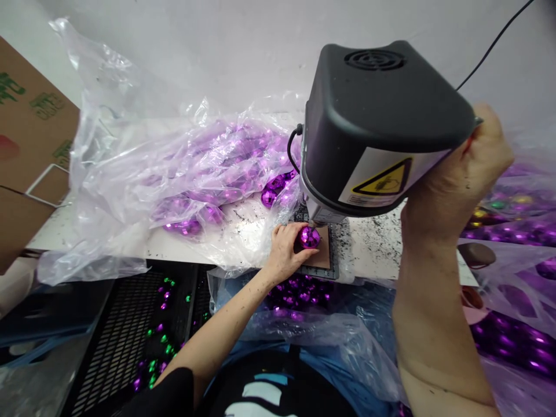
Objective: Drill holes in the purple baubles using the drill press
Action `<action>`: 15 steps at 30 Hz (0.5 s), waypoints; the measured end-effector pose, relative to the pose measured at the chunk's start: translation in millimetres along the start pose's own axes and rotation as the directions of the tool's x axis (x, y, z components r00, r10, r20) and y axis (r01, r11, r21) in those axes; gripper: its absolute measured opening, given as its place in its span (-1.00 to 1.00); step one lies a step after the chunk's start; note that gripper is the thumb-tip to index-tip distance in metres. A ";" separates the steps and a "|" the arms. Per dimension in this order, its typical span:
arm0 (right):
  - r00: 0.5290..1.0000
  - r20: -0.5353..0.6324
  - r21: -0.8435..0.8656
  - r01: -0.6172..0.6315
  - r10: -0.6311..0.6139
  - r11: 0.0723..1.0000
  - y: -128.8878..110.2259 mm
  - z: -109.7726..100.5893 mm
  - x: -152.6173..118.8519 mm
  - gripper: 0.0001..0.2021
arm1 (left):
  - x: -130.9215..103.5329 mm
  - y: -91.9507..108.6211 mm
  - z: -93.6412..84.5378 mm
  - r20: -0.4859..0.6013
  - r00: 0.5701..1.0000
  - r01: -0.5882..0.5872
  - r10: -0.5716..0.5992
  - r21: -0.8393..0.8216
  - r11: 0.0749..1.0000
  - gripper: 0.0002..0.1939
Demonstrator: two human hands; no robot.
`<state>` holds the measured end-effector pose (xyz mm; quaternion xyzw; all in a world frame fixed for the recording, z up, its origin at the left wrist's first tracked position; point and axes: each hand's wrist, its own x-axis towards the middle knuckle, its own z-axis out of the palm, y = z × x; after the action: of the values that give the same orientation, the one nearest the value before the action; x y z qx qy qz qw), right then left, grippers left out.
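Observation:
My left hand (286, 250) is closed, thumb and fingers around a shiny purple mirror ball (310, 237). The ball rests on a small brown board (322, 259) on the machine's dark base (333, 249), directly under the lower end of the head. A black bench drill press (391, 116) with a yellow warning label stands over it, hiding part of the worktop. On the machine's right side my right hand (460, 168) is raised with its fingers curled; what they grip is hidden behind the casing.
Clear plastic bags (208, 162) of purple balls cover the worktop's left side. More purple balls (299, 295) lie in plastic over my lap. A cardboard box (35, 145) stands left, a black crate (117, 324) below it. Purple balls (516, 341) in plastic sit right. Dark shavings speckle the worktop (376, 243).

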<state>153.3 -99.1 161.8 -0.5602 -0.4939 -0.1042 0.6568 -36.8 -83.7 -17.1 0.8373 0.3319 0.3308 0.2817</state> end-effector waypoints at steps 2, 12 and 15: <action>1.000 -0.001 -0.012 0.016 -0.016 1.000 -1.0 -2.0 -1.4 -0.39 | 0.0 0.0 -0.6 0.013 1.000 0.012 -0.012 0.006 1.000 -0.47; 0.982 -0.094 -0.105 0.156 -0.166 0.982 -5.5 -28.2 -69.2 -0.78 | 0.4 -0.7 0.1 0.035 0.999 0.031 -0.031 0.001 1.000 -0.49; 0.963 -0.017 -0.119 0.266 -0.270 0.957 -3.2 -33.3 -85.1 -0.85 | 0.4 -1.4 0.8 0.026 0.999 0.023 -0.023 -0.002 1.000 -0.50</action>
<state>127.1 -163.6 102.6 -0.5232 -0.5475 -0.2298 0.6113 -36.5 -82.8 -18.4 0.8373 0.3377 0.3170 0.2905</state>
